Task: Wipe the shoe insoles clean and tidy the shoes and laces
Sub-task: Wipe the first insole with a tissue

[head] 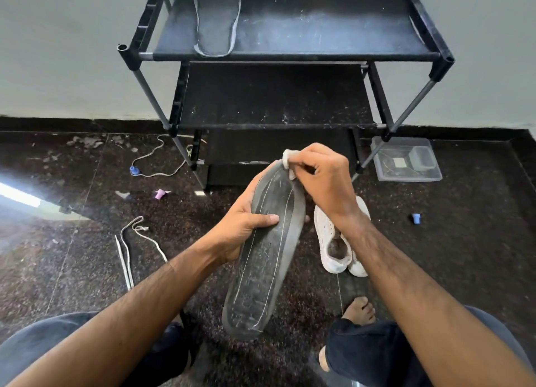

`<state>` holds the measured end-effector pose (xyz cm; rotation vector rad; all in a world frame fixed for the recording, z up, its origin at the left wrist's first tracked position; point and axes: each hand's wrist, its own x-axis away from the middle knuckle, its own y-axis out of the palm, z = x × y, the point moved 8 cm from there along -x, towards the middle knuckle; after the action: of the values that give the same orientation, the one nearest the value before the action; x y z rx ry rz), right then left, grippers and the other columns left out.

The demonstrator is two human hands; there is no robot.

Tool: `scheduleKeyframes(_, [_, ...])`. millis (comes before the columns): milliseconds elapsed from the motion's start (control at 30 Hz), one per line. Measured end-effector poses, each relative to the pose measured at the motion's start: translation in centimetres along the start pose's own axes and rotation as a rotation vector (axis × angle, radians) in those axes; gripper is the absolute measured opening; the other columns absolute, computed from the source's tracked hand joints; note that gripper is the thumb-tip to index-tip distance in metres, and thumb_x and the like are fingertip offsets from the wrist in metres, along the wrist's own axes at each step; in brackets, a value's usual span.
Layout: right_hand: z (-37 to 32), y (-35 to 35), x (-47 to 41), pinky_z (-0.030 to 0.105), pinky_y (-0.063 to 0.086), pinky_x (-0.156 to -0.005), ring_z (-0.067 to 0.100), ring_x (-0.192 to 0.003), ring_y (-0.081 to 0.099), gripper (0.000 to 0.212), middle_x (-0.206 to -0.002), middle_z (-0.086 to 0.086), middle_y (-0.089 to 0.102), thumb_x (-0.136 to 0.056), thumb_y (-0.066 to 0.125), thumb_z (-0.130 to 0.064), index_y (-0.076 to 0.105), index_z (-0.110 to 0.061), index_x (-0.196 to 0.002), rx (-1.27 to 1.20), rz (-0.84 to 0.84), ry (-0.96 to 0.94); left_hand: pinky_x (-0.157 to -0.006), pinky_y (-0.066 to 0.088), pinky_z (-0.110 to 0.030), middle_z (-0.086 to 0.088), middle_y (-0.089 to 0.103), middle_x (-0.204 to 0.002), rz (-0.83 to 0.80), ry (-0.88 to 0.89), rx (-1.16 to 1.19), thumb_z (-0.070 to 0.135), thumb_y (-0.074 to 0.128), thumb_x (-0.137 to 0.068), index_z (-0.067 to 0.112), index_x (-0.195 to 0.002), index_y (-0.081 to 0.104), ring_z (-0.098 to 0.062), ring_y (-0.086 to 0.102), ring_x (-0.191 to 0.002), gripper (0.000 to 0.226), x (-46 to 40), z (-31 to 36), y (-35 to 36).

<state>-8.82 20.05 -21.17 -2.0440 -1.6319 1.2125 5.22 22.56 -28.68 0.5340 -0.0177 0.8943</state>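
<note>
A dark grey insole point(262, 259) with pale stitching is held upright in front of me. My left hand point(242, 227) grips its left edge, thumb across the face. My right hand point(322, 177) pinches a small white cloth point(288, 158) against the insole's top end. A second insole point(216, 18) lies on the top shelf of the black shoe rack point(290, 55). Two white shoes point(333, 241) sit side by side on the floor, partly hidden behind my right forearm. A white lace point(130, 247) lies loose on the dark floor to the left.
A clear plastic box point(406, 160) stands by the rack's right leg. A white cable with a blue plug point(135, 170), a purple cap point(159, 194) and a blue cap point(416, 219) lie on the floor. My bare foot point(359, 311) and knees are at the bottom.
</note>
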Motion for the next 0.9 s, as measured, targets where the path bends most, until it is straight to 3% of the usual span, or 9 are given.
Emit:
scheduleKeyframes(133, [1.4, -2.9, -0.5, 0.022, 0.057, -0.078, 0.008, -0.089, 0.068, 0.018, -0.096, 0.000, 0.072, -0.089, 0.078, -0.010, 0.079, -0.010, -0.108, -0.044, 0.157, 0.147, -0.106, 0.035, -0.076, -0.023, 0.049, -0.148, 0.010, -0.032, 0.057, -0.015, 0.057, -0.084, 0.038, -0.148, 0.042, -0.055, 0.051, -0.129, 0.084, -0.5, -0.3, -0.1])
scheduleKeyframes(233, [-2.6, -0.8, 0.2, 0.027, 0.057, -0.081, 0.012, -0.094, 0.067, 0.018, -0.098, 0.005, 0.069, -0.090, 0.076, -0.003, 0.079, -0.007, -0.108, -0.133, -0.056, -0.092, -0.093, 0.057, -0.053, -0.017, 0.065, -0.130, 0.054, -0.031, 0.060, -0.022, 0.051, -0.088, 0.024, -0.150, 0.040, -0.038, 0.068, -0.111, 0.079, -0.6, -0.3, -0.5])
scheduleKeyframes(333, [-5.3, 2.4, 2.2, 0.035, 0.057, -0.082, 0.023, -0.100, 0.066, 0.020, -0.104, 0.009, 0.066, -0.094, 0.069, 0.001, 0.076, -0.002, -0.112, -0.026, -0.252, -0.347, -0.075, 0.062, -0.035, -0.011, 0.072, -0.101, 0.081, -0.051, 0.042, -0.021, 0.051, -0.089, 0.004, -0.147, 0.039, -0.024, 0.073, -0.091, 0.065, -0.4, -0.8, -0.5])
scheduleKeyframes(467, [-3.1, 1.2, 0.4, 0.035, 0.057, -0.081, 0.021, -0.092, 0.066, 0.016, -0.100, 0.008, 0.066, -0.095, 0.069, -0.001, 0.077, -0.002, -0.108, 0.040, -0.093, -0.235, -0.093, 0.058, -0.040, -0.013, 0.067, -0.121, 0.024, -0.027, 0.035, -0.016, 0.059, -0.084, 0.020, -0.149, 0.039, -0.026, 0.068, -0.108, 0.077, -0.1, 0.0, 0.0])
scheduleKeyframes(533, [-1.4, 0.3, -0.3, 0.033, 0.058, -0.078, 0.016, -0.089, 0.066, 0.016, -0.098, 0.006, 0.067, -0.093, 0.071, -0.001, 0.078, -0.003, -0.107, 0.053, -0.042, -0.110, -0.106, 0.048, -0.053, -0.018, 0.059, -0.140, 0.003, -0.028, 0.017, -0.012, 0.060, -0.082, 0.024, -0.154, 0.034, -0.037, 0.059, -0.125, 0.084, -0.2, -0.3, 0.1])
scheduleKeyframes(633, [-0.2, -1.7, -0.6, 0.027, 0.058, -0.077, 0.009, -0.088, 0.065, 0.018, -0.096, 0.003, 0.067, -0.092, 0.074, -0.003, 0.079, -0.007, -0.109, -0.020, 0.059, 0.018, -0.110, 0.038, -0.068, -0.024, 0.054, -0.144, 0.013, -0.044, 0.034, -0.010, 0.061, -0.083, 0.029, -0.151, 0.039, -0.052, 0.051, -0.131, 0.082, -0.6, -0.9, -0.3])
scheduleKeyframes(700, [-1.7, -1.3, -0.4, 0.027, 0.057, -0.078, 0.012, -0.090, 0.066, 0.017, -0.096, 0.004, 0.067, -0.091, 0.074, -0.002, 0.079, -0.006, -0.107, -0.094, -0.022, -0.054, -0.104, 0.048, -0.060, -0.020, 0.060, -0.138, 0.046, -0.033, 0.047, -0.012, 0.060, -0.083, 0.027, -0.147, 0.043, -0.046, 0.058, -0.123, 0.078, -0.7, -0.5, -0.8])
scheduleKeyframes(800, [-4.6, 2.3, 1.6, 0.033, 0.058, -0.079, 0.017, -0.091, 0.069, 0.015, -0.096, 0.004, 0.069, -0.088, 0.077, -0.001, 0.080, -0.007, -0.102, -0.123, -0.322, -0.212, -0.090, 0.058, -0.033, -0.007, 0.068, -0.118, 0.102, -0.005, -0.033, -0.020, 0.056, -0.087, 0.017, -0.146, 0.044, -0.020, 0.066, -0.109, 0.071, -0.5, -0.2, -0.9])
scheduleKeyframes(900, [-4.0, 2.4, 1.4, 0.037, 0.058, -0.078, 0.019, -0.092, 0.069, 0.013, -0.097, 0.005, 0.069, -0.087, 0.075, 0.003, 0.079, -0.006, -0.096, -0.085, -0.261, -0.216, -0.086, 0.058, -0.028, -0.006, 0.064, -0.117, 0.069, -0.001, -0.040, -0.023, 0.054, -0.087, 0.017, -0.146, 0.041, -0.013, 0.067, -0.106, 0.072, -0.4, -0.4, -0.6])
